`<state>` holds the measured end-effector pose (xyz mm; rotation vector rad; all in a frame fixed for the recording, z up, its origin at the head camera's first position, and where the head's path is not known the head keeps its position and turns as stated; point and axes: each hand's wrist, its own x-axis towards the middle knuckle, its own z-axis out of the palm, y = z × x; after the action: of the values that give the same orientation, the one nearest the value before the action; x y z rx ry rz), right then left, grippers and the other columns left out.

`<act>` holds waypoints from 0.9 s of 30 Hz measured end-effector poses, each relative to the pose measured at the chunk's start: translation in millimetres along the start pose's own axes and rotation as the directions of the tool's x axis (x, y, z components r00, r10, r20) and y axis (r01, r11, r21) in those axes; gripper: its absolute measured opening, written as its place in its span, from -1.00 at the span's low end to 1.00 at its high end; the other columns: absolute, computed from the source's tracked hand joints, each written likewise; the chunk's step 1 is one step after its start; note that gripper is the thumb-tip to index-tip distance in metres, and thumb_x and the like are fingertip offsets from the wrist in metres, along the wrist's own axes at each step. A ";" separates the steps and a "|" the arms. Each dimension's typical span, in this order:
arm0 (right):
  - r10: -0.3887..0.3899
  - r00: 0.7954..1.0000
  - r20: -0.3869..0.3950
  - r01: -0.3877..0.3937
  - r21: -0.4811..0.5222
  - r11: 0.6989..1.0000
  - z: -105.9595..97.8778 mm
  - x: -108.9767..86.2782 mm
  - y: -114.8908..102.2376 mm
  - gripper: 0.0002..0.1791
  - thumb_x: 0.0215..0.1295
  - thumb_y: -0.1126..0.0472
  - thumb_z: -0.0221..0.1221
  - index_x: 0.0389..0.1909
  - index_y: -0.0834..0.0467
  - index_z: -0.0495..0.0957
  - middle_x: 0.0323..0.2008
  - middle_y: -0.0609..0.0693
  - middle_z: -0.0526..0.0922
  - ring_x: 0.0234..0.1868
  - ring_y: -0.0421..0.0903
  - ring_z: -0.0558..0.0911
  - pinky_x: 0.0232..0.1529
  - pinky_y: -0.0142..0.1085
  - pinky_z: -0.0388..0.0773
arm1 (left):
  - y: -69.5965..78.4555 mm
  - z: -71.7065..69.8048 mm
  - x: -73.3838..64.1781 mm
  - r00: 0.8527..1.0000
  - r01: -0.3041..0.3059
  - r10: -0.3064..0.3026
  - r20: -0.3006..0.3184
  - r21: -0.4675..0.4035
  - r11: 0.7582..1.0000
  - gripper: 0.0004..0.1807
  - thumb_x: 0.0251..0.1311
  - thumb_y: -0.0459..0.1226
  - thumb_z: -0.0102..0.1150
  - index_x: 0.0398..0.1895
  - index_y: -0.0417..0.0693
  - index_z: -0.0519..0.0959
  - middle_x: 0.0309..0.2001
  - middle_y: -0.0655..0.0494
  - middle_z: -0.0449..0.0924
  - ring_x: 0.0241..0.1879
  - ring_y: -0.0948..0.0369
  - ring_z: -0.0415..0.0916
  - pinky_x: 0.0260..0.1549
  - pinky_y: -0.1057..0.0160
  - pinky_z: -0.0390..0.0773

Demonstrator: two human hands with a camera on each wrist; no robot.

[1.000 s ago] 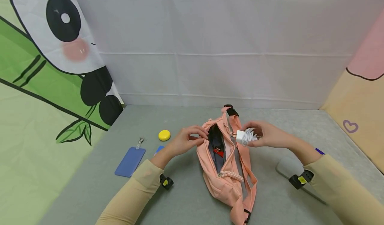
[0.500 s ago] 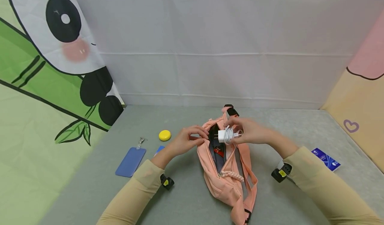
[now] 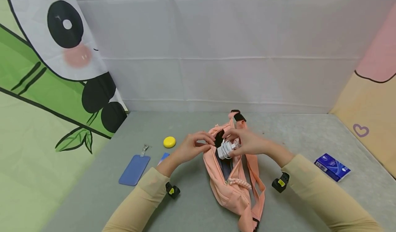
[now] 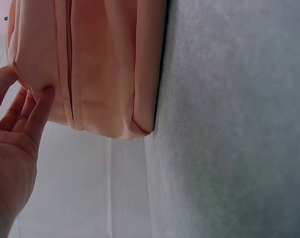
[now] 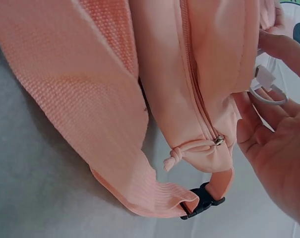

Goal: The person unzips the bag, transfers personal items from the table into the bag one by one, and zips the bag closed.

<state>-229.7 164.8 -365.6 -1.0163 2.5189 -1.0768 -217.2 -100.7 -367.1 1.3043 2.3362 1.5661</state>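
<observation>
A pink waist bag (image 3: 227, 199) lies with its main zip opening spread, dark lining showing inside. At the opening's left edge, my left hand (image 3: 192, 148) pinches the fabric between thumb and fingers; the left wrist view shows those fingertips on the bag's rim (image 4: 35, 54). My right hand (image 3: 255, 143) grips a white charger (image 3: 223, 151) wrapped in its white cable, right at the opening and tilted down. In the right wrist view, the cable's plug (image 5: 264, 77) pokes out by the fingers, while the bag's side hides the charger block.
Left of the bag are a blue card holder (image 3: 134, 170) with a metal clip, a round yellow case (image 3: 169, 142) and a blue item (image 3: 164, 157) partly behind the left wrist. A blue tissue pack (image 3: 332, 166) lies at right. The pink strap (image 3: 258, 187) runs along the bag's right side.
My right hand has carried the charger leftward and down, from right of the bag to its opening. The tissue pack has come out from behind the right arm. The left hand stays put.
</observation>
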 end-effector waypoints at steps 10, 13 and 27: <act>0.009 0.998 0.066 -0.003 -0.085 0.996 10.7 8.7 6.4 -0.36 0.12 0.08 0.42 0.19 0.27 0.52 0.10 0.09 0.59 -0.11 -0.08 0.60 -0.27 -0.26 0.51 | -2.5 3.2 -4.0 1.000 0.017 -0.017 -0.013 -0.023 1.000 -0.87 0.25 -0.57 0.12 -0.19 -0.43 0.62 -0.01 -0.30 0.53 0.04 -0.08 0.49 -0.08 0.20 0.58; 0.024 0.998 0.060 -0.017 -0.114 0.993 13.3 10.2 7.5 -0.36 0.12 0.06 0.42 0.20 0.25 0.52 -0.06 0.02 0.65 -0.39 -0.17 0.57 -0.45 -0.34 0.43 | -4.4 3.8 -4.3 1.000 0.024 -0.024 -0.017 -0.029 0.999 -0.88 0.25 -0.57 0.13 -0.19 -0.44 0.61 -0.01 -0.29 0.53 0.05 -0.07 0.49 -0.08 0.20 0.58; -0.036 0.993 -0.112 0.028 -0.074 0.997 5.0 -5.1 6.1 -0.54 0.22 0.14 0.34 0.10 0.23 0.58 -0.01 0.09 0.62 -0.21 -0.08 0.56 -0.36 -0.24 0.51 | -24.0 2.8 -0.3 1.000 0.009 -0.010 -0.020 -0.048 0.999 -0.87 0.24 -0.59 0.13 -0.19 -0.46 0.61 -0.01 -0.37 0.51 0.07 -0.10 0.48 -0.09 0.20 0.59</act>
<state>-226.9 168.4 -373.8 -1.0454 2.6578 -1.0885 -230.4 -102.1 -387.3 1.2712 2.2976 1.6300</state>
